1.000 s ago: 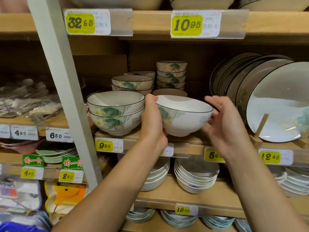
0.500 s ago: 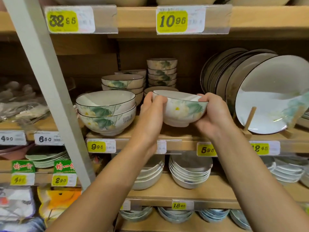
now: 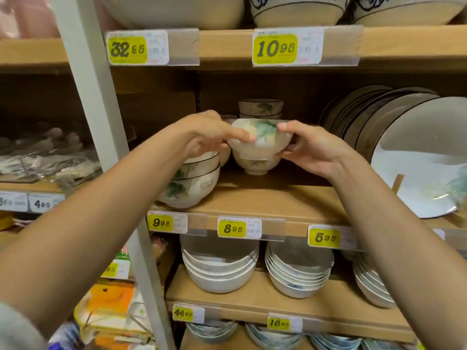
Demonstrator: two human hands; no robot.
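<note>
Fingers (image 3: pixel 241 136) curl round floral bowl (image 3: pixel 264 138) — left hand (image 3: pixel 204 135) and right hand (image 3: pixel 312 150) both gripping.

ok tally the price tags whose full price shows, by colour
yellow price tags: 7
white price tags: 1
total: 8
not counted: a half-hidden yellow tag behind the left arm, and a cut-off white tag at the picture's left edge

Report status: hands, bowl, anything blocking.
Gripping bowl: left hand, right hand. It sits atop second bowl on shelf. Nearby stack of bowls crowds left side.
</note>
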